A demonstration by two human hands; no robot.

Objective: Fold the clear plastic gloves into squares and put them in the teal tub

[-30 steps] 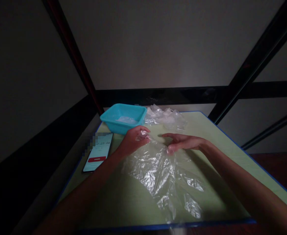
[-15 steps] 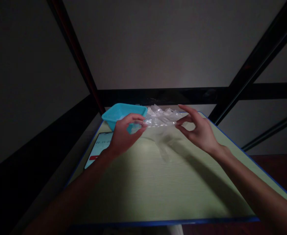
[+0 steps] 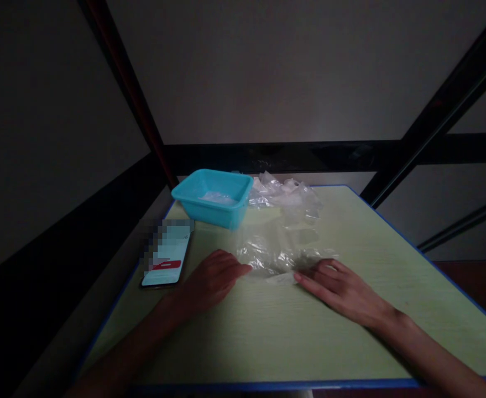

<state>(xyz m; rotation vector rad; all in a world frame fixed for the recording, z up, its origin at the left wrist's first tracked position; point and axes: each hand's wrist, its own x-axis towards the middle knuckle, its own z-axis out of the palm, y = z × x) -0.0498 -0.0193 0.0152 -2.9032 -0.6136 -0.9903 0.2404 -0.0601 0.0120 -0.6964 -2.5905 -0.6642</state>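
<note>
A thin, clear plastic glove (image 3: 263, 251) lies spread on the table, its cuff edge toward me; its outline is faint. My left hand (image 3: 215, 279) is closed at the near left corner of the cuff, thumb and curled fingers pinching the film. At the near right corner, my right hand (image 3: 338, 287) pinches the same edge with its thumb against bent fingers. Behind the glove sits a crumpled heap of similar clear plastic (image 3: 286, 193).
A turquoise plastic basket (image 3: 238, 213) with some whitish clear film inside stands at the back left. Before it lies a phone (image 3: 172, 254) with a lit screen, partly blurred out. The pale table (image 3: 267, 342) has a blue edge and meets a wall at the back.
Both hands have come down and toward me, bringing the glove from the air above the table to lie flat on it. The basket and heap now show more fully.
</note>
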